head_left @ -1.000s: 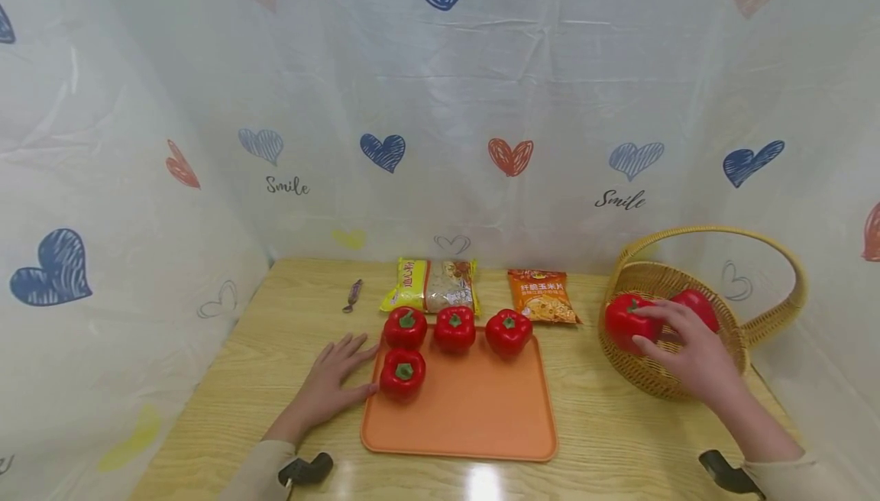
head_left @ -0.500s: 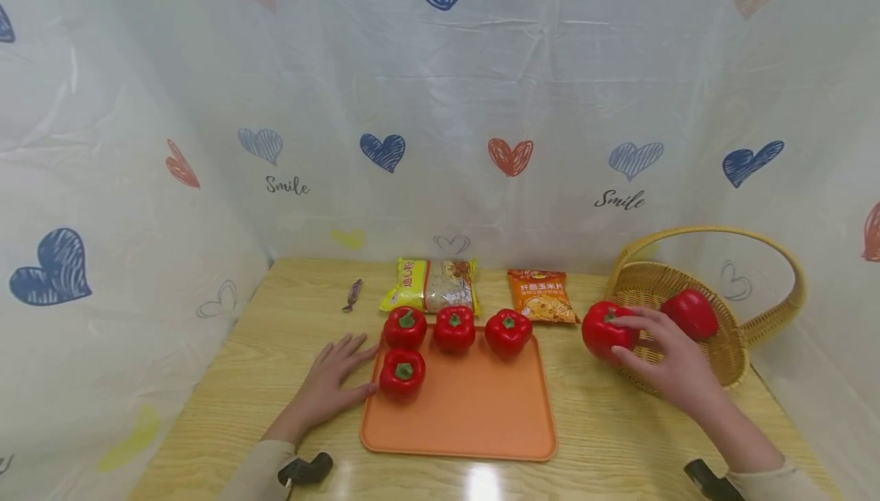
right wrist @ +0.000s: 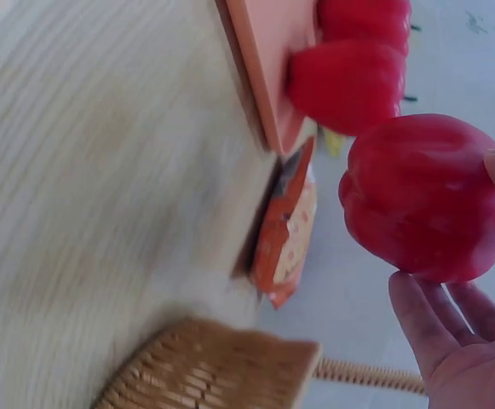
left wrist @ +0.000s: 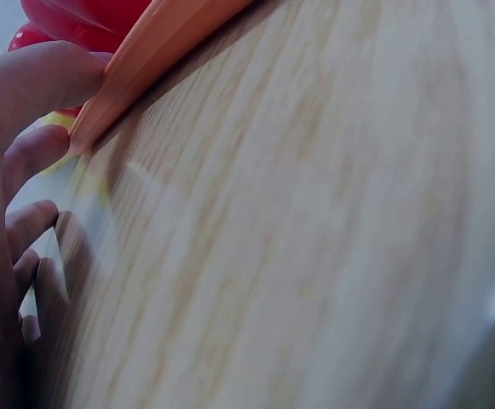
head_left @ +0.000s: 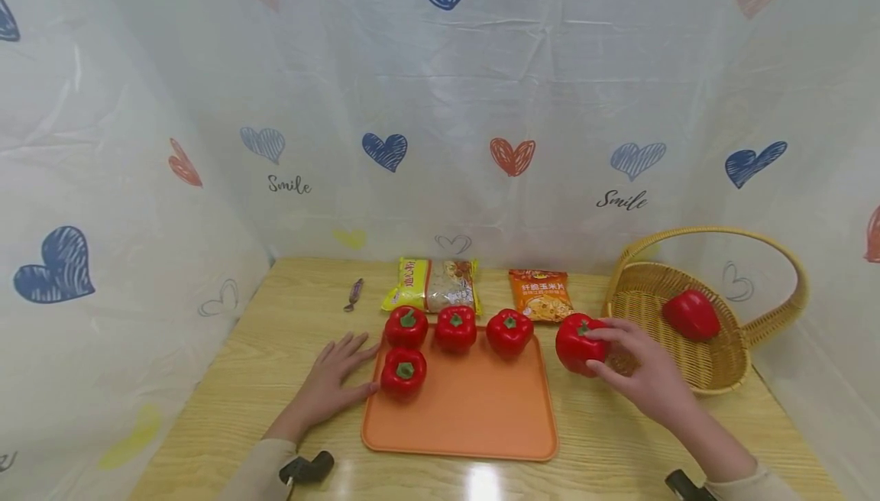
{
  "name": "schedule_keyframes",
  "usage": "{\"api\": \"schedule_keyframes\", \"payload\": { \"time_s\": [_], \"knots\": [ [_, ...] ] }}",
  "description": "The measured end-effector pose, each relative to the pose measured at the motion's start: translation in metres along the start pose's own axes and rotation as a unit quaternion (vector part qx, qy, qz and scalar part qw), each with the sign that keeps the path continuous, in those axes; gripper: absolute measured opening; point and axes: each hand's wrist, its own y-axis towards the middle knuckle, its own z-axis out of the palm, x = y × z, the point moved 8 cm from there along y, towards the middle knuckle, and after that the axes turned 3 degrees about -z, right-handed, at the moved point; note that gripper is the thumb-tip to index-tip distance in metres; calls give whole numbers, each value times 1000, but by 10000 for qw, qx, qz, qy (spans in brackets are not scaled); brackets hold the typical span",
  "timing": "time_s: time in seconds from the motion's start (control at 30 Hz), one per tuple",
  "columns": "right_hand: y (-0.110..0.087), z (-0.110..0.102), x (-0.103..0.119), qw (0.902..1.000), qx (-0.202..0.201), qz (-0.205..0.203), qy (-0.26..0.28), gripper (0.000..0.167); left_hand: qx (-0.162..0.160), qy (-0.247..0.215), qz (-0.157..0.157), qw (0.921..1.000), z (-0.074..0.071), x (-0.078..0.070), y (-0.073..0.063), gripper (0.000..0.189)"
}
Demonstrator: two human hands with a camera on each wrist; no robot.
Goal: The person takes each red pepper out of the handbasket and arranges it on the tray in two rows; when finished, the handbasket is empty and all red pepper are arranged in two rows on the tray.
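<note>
A red bell pepper [head_left: 576, 344] with a green stem is gripped between the thumb and fingers of my right hand [head_left: 646, 371]. In the right wrist view this pepper [right wrist: 426, 196] hangs above the table, between the basket and the tray. My left hand [head_left: 330, 386] rests at the left edge of the orange tray [head_left: 474, 417], its fingers spread and touching the rim; the left wrist view shows the thumb against the tray wall [left wrist: 136, 77]. Several red peppers stand on the tray, a row along its back and one pepper [head_left: 403, 373] in front at the left. Another pepper [head_left: 691, 315] lies in the wicker basket.
The wicker basket [head_left: 715, 379] with a tall handle stands at the right. Behind the tray lie a yellow food packet [head_left: 433, 286] and an orange snack packet [head_left: 541, 295]. A small wrapped candy [head_left: 354, 295] lies at the back left. A heart-printed curtain [head_left: 440, 81] encloses the table.
My right hand has carried the pepper out of the basket and leftward toward the tray's right edge. The left hand stays at the tray's left rim.
</note>
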Motion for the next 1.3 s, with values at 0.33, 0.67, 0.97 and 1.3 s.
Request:
{"api": "schedule_keyframes", "payload": {
  "time_s": [0.33, 0.67, 0.97, 1.3],
  "knots": [
    [-2, 29, 22, 9944, -5, -402, 976, 42, -37, -7, 72, 10000, 2, 4, 0, 65],
    [0, 53, 46, 9883, 83, -678, 1364, 43, 40, -16, -13, 10000, 2, 5, 0, 67],
    [5, 84, 65, 9805, 362, -842, 1738, 39, 50, -57, -42, 10000, 4, 7, -1, 67],
    [10, 113, 83, 9729, 514, -1048, 1998, 39, -47, -38, 63, 10000, 1, 3, 0, 65]
  ]
}}
